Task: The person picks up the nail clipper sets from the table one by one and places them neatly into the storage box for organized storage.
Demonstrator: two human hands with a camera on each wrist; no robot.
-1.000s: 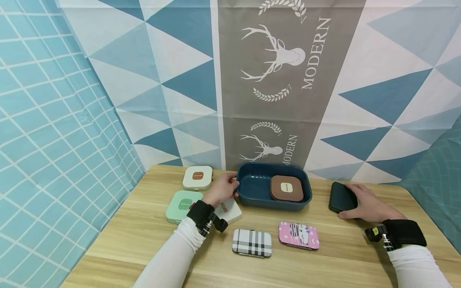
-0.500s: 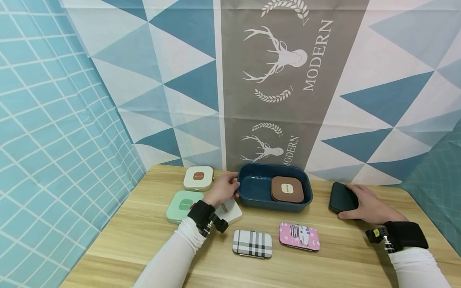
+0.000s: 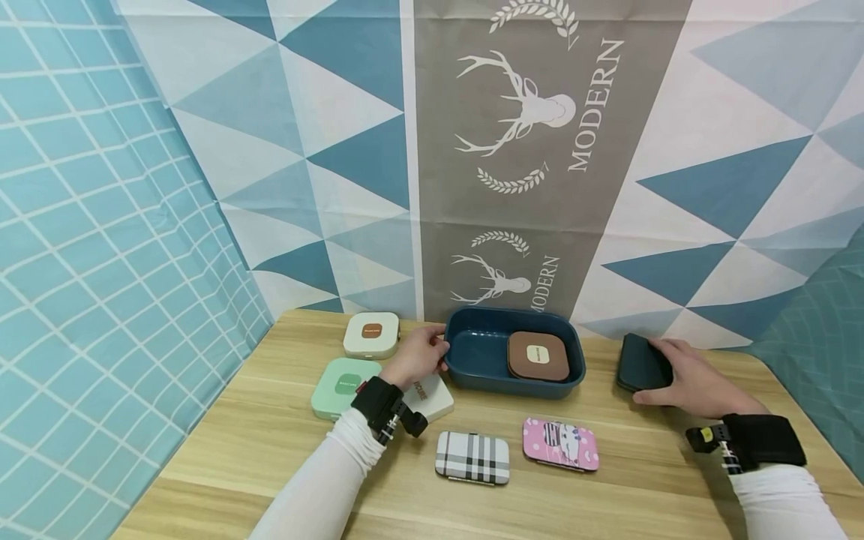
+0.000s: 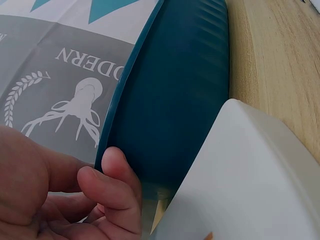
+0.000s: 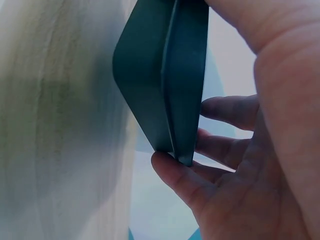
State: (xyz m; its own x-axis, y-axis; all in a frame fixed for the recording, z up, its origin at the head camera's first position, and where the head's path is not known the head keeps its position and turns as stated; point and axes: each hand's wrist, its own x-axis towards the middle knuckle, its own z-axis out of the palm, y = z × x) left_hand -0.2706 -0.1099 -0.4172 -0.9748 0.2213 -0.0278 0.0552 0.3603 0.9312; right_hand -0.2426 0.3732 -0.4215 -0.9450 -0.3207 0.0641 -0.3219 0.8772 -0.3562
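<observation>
Dark green and square with rounded corners, a flat case (image 3: 643, 361) is at the right of the table. My right hand (image 3: 695, 384) grips it by the edges, thumb on the near side and fingers at the far side. In the right wrist view the case (image 5: 165, 75) stands tilted beside the wood surface, its side seam showing. My left hand (image 3: 417, 354) pinches the left end of a dark blue bin (image 3: 472, 351), fingertips at its rim in the left wrist view. Inside the bin's right half lies a brown case (image 3: 552, 352) with a cream label.
Left of the bin are a white case (image 3: 386, 330) with a brown label and a mint green case (image 3: 331, 390). Another white case (image 3: 439, 399) lies partly under my left wrist. In front are a plaid case (image 3: 472, 456) and a pink cat case (image 3: 560, 444).
The dark green case has tipped up a little at its far edge in my right hand. My left hand and the bin have stayed in place.
</observation>
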